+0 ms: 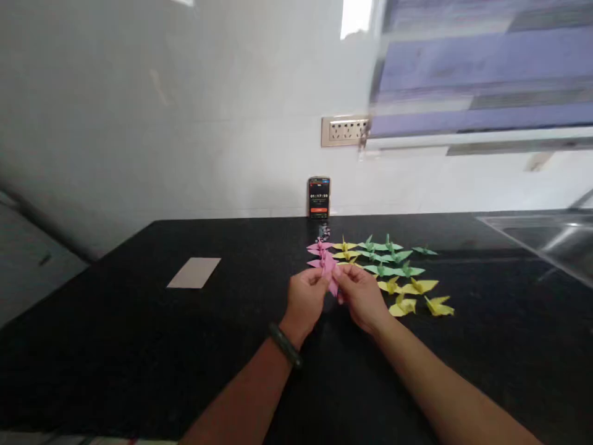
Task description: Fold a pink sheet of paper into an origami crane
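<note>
Both my hands meet over a black countertop [139, 346], pinching a folded pink paper piece [330, 272] between them. My left hand [306, 300], with a dark band on its wrist, grips the piece's left side. My right hand [360, 296] grips its right side. Just behind lie finished pink paper cranes [319, 248], then yellow cranes [345, 250] and green cranes [386, 254] in rows, with more yellow cranes [419, 296] to the right of my right hand.
A flat pale paper sheet [194, 272] lies on the counter to the left. A phone [319, 198] showing a timer leans against the white wall, below a socket strip [345, 131]. A metal sink [551, 238] sits at the far right, under a window.
</note>
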`<state>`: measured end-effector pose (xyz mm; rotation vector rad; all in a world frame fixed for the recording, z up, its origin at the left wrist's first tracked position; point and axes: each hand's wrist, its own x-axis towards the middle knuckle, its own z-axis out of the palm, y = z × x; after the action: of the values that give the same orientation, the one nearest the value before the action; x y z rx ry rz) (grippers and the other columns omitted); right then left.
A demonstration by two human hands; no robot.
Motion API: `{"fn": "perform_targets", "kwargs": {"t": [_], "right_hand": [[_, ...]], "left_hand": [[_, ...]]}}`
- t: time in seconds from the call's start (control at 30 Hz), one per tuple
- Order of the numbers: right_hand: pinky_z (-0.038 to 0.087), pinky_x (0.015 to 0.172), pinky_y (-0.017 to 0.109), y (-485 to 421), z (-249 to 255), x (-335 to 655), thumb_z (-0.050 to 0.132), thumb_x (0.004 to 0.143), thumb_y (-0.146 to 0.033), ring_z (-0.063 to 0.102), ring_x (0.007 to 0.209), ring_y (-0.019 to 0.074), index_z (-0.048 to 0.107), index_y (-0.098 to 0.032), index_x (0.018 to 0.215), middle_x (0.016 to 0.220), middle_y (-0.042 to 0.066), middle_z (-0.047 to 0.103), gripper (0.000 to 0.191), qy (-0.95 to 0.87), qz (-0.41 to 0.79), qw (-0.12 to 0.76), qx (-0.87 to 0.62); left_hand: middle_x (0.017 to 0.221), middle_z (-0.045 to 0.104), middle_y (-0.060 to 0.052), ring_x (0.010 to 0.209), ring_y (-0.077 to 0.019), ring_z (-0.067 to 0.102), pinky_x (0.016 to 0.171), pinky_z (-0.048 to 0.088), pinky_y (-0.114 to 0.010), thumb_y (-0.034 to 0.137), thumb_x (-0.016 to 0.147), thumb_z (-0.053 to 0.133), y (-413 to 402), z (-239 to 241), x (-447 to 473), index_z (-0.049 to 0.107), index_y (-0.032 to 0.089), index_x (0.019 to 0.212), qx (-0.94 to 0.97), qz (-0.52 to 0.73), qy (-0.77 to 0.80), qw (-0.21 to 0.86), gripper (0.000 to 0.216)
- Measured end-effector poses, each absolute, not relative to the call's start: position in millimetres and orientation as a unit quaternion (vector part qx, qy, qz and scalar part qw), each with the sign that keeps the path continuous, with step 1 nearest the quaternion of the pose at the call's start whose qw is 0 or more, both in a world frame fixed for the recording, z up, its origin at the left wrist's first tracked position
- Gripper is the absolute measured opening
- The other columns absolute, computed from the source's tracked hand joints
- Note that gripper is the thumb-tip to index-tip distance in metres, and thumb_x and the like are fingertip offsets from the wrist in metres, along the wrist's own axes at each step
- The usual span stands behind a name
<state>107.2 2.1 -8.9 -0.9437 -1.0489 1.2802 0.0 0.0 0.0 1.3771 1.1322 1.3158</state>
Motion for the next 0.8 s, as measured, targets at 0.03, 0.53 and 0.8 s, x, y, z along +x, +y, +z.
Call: {"fn": "perform_targets", "kwargs": {"t": [0.03,0.53,0.8], "right_hand": [[0.028,0.033,0.016,2.6,-9.4,106.9,0.062,0.07,-0.037,0.037,0.038,0.0042,0.053,-0.015,0.064,0.05,-0.006,0.048,0.024,-0.451,0.546,0.58,-0.403],[0.032,0.036,0.018,0.6,-8.1,107.5,0.059,0.072,-0.035,0.04,0.038,0.0054,0.056,-0.015,0.069,0.052,-0.004,0.051,0.021,-0.486,0.486,0.578,-0.439],[0.029,0.036,0.017,1.7,2.6,117.0,0.065,0.066,-0.035,0.037,0.04,0.0046,0.061,-0.016,0.076,0.055,-0.004,0.052,0.022,-0.506,0.487,0.547,-0.455]], "left_hand": [[0.052,0.041,0.003,0.051,-0.0077,0.035,0.048,0.027,-0.021,0.034,0.074,0.052,-0.4,0.4,-0.3,0.055,0.011,0.058,0.556,0.53,0.455,0.449,0.028],[0.051,0.046,0.003,0.048,-0.007,0.037,0.046,0.027,-0.019,0.035,0.069,0.058,1.0,-0.4,-3.7,0.055,0.012,0.058,0.532,0.535,0.461,0.467,0.026],[0.051,0.049,0.002,0.049,-0.0081,0.04,0.046,0.029,-0.02,0.035,0.069,0.057,1.9,-2.5,-7.6,0.057,0.013,0.059,0.577,0.519,0.468,0.422,0.024]]}}
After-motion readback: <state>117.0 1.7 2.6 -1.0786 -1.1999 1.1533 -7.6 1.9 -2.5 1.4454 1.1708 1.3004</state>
